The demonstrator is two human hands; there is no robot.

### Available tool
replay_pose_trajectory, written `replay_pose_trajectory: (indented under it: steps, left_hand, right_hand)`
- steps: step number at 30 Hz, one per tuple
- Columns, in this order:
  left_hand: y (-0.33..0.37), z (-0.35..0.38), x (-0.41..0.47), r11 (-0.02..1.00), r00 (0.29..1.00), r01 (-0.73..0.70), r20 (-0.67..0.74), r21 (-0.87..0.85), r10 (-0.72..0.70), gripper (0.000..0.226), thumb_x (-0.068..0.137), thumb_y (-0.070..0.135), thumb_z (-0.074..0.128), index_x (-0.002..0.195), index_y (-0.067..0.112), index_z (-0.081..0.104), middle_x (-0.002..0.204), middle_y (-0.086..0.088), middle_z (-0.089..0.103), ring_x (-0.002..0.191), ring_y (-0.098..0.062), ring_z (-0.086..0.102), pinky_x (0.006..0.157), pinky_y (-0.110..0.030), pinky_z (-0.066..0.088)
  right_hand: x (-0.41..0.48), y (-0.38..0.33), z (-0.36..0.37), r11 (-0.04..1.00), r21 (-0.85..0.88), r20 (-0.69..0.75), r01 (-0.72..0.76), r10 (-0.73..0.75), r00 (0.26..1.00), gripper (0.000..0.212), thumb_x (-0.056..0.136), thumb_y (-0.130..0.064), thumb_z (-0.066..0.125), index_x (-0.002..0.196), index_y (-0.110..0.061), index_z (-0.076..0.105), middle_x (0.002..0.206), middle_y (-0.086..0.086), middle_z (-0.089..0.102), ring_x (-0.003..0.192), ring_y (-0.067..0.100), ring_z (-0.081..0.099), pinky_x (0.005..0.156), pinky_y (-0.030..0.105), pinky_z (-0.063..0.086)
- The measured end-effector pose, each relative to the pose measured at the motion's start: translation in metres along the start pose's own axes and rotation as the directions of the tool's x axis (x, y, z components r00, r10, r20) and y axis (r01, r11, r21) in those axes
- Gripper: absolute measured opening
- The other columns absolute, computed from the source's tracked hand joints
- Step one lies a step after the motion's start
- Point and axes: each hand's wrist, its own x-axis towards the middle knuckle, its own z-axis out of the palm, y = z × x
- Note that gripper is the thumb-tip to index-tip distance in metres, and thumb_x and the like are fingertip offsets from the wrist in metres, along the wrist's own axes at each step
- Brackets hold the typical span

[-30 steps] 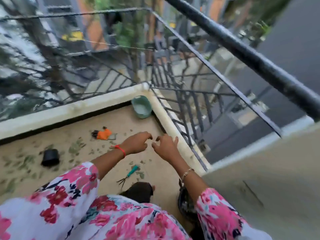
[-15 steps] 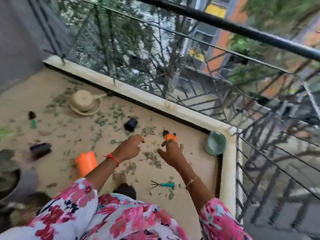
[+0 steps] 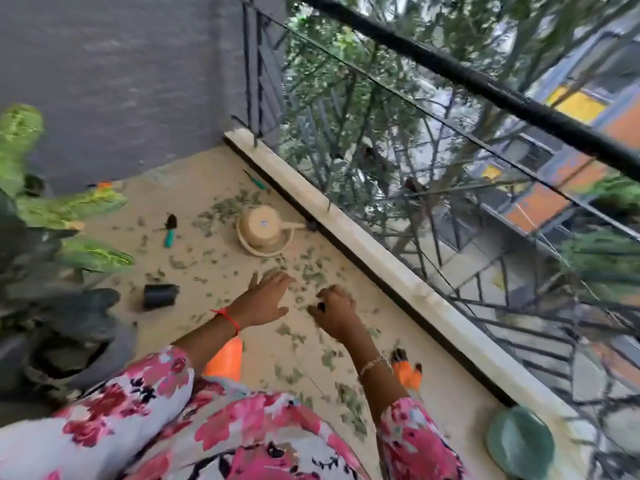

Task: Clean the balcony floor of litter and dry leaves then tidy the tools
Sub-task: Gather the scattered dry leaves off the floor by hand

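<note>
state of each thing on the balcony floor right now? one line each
left hand: open, fingers spread
right hand: curled round dry leaves
balcony floor: littered with leaves
beige pot: upside down
black pot: on its side
trowel: lying flat

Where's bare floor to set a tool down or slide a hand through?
Barest: the floor in the corner between the grey wall and the ledge, beyond the trowel; also the strip between the orange pruner and the green dish. Crowded: dry leaves lie thick from the beige watering can to the left hand and right hand.
</note>
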Motion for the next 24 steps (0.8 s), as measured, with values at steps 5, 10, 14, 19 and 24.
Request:
replay_pose_trajectory:
  steps: [5,10,14,19,24]
  left_hand:
    - [-0.053,-0.043,0.025,0.987,0.988,0.151,-0.017,-0.044,-0.152,0.069,0.092,0.037,0.054,0.148,0.020,0.017,0.155,-0.001,0.014,0.145,-0.024,0.004,0.115,-0.052,0.007]
    - [-0.101,-0.067,0.061,0.949,0.953,0.293,-0.044,-0.114,-0.300,0.069,0.091,0.036,0.055,0.147,0.018,0.018,0.154,-0.002,0.016,0.145,-0.022,0.004,0.117,-0.048,0.004]
    - [-0.148,-0.090,0.107,0.909,0.919,0.383,-0.034,-0.162,-0.393,0.067,0.092,0.037,0.054,0.146,0.020,0.020,0.154,0.000,0.017,0.144,-0.021,0.006,0.116,-0.047,0.007]
    - [-0.195,-0.122,0.168,0.844,0.862,0.502,0.033,-0.187,-0.506,0.065,0.092,0.036,0.053,0.146,0.020,0.020,0.152,0.000,0.020,0.142,-0.021,0.012,0.116,-0.044,0.010]
    - [-0.235,-0.169,0.221,0.825,0.836,0.539,-0.010,-0.170,-0.549,0.064,0.094,0.033,0.050,0.146,0.014,0.018,0.153,-0.003,0.017,0.143,-0.022,0.011,0.115,-0.045,0.011]
  right_hand:
    - [0.072,-0.046,-0.017,0.992,-0.031,0.062,0.125,-0.123,0.990,0.050,0.094,-0.038,0.049,0.136,-0.010,0.042,0.141,0.011,0.035,0.133,0.029,0.029,0.105,0.040,0.024]
    - [0.157,-0.078,-0.029,0.969,-0.102,0.151,0.227,-0.210,0.966,0.052,0.093,-0.036,0.051,0.136,-0.009,0.041,0.141,0.014,0.032,0.133,0.029,0.030,0.105,0.040,0.028]
    - [0.243,-0.107,-0.046,0.943,-0.126,0.205,0.307,-0.278,0.938,0.053,0.093,-0.035,0.051,0.137,-0.008,0.038,0.145,0.014,0.029,0.137,0.030,0.025,0.108,0.042,0.027]
    - [0.347,-0.138,-0.079,0.912,-0.154,0.293,0.380,-0.325,0.899,0.054,0.094,-0.036,0.049,0.139,-0.009,0.036,0.147,0.015,0.025,0.138,0.029,0.022,0.108,0.042,0.026]
    - [0.437,-0.175,-0.113,0.852,-0.213,0.356,0.478,-0.387,0.850,0.051,0.095,-0.034,0.049,0.136,-0.005,0.039,0.143,0.017,0.029,0.131,0.033,0.031,0.105,0.043,0.031]
